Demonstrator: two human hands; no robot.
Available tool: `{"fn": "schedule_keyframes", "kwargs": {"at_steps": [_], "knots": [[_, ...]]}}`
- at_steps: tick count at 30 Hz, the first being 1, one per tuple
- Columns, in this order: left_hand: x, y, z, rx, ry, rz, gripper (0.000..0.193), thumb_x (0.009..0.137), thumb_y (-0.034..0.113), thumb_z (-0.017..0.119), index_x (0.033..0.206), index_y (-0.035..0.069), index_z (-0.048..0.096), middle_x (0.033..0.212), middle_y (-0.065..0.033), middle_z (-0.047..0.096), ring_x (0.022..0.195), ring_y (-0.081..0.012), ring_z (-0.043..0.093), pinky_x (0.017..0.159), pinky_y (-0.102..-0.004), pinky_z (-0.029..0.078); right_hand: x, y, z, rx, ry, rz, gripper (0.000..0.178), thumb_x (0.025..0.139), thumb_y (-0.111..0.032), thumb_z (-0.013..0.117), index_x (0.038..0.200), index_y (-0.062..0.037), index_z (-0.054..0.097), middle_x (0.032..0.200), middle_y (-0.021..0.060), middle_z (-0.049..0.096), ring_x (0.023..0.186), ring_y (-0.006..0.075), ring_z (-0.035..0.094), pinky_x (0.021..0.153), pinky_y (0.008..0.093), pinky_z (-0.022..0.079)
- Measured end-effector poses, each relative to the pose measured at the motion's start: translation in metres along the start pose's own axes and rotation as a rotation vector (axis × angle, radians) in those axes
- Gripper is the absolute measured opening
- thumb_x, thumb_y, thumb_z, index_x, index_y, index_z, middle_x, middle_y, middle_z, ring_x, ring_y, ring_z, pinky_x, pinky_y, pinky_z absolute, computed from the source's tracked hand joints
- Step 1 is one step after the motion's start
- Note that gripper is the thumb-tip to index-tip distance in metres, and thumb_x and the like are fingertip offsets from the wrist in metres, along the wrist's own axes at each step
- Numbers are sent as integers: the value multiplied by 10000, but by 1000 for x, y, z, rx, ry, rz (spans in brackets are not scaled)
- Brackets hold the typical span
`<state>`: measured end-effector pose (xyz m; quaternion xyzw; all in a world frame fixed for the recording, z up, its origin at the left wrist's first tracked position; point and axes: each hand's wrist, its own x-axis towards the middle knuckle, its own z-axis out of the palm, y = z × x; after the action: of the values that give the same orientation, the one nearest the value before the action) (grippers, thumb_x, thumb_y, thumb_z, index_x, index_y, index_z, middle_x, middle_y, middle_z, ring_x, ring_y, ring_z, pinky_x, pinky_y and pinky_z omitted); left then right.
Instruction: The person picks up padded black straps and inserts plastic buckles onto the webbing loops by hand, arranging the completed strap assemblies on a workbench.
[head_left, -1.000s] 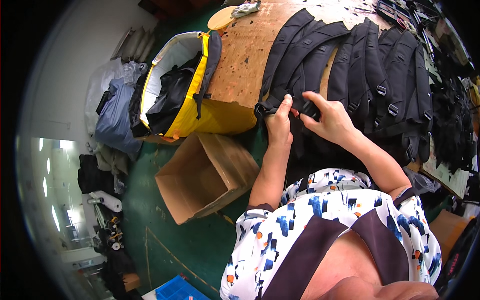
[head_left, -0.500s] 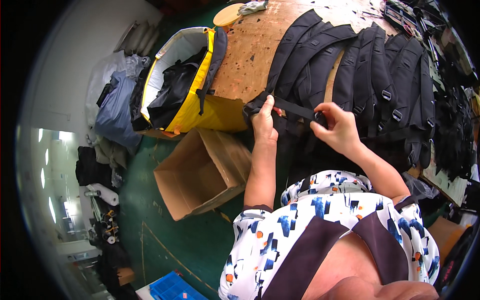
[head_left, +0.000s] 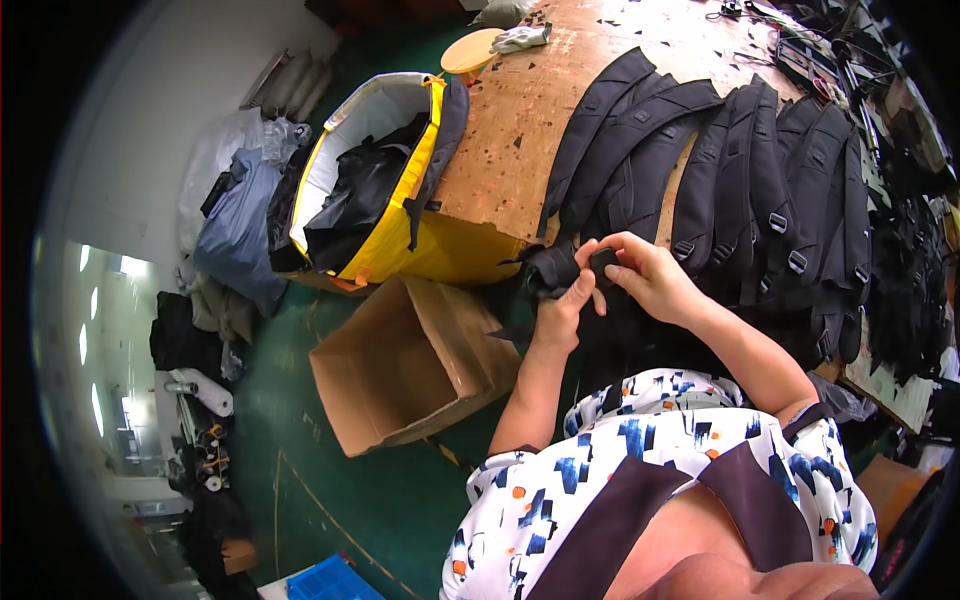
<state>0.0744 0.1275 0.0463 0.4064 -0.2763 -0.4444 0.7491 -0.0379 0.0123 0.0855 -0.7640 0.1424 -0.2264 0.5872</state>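
Observation:
Over the near edge of the table, my left hand (head_left: 562,312) is closed on a rolled black strap (head_left: 550,272), whose bunched part sticks out beyond the fingers. My right hand (head_left: 650,280) meets it fingertip to fingertip. Between the right thumb and fingers is a small dark flat end (head_left: 603,261), apparently of the same strap; its exact form is hard to make out. Just beyond both hands, several padded black shoulder straps (head_left: 640,112) lie side by side and overlapping, some with metal buckles (head_left: 778,222).
An open yellow bag (head_left: 455,240) with a silvery lining stands left of the wooden table (head_left: 500,180). Below it, an open cardboard box (head_left: 480,345) sits on the green floor. A glove (head_left: 520,39) lies at the far edge beside a round stool (head_left: 470,50).
The strap stretched between my hands earlier is now drawn in and bunched. My right hand has come left to my left hand, which has moved slightly right and nearer.

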Motion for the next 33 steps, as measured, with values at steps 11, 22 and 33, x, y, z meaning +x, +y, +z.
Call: {"fn": "schedule_keyframes", "kwargs": {"at_steps": [11,22,33], "knots": [[-10,-1,-19,107,240,115,188,843,119,595,1012,38,584,917,-33,589,652,-80,524,545,-196,433,28,-2,30,-211,-63,-70,198,852,-148,554,966,-13,464,673,170,604,608,288,625,523,335,468],[-13,11,-70,55,636,85,107,853,139,588,920,54,589,776,-32,603,682,-112,564,652,-236,452,115,84,74,518,-53,914,437,908,-332,458,1191,0,430,702,75,538,441,137,513,376,248,412],[7,-3,-100,215,433,64,164,852,82,578,1003,17,583,951,-33,598,857,-151,586,822,-272,451,119,110,85,758,271,893,224,845,-296,591,839,-73,568,572,-36,457,442,67,397,395,214,287]]}}
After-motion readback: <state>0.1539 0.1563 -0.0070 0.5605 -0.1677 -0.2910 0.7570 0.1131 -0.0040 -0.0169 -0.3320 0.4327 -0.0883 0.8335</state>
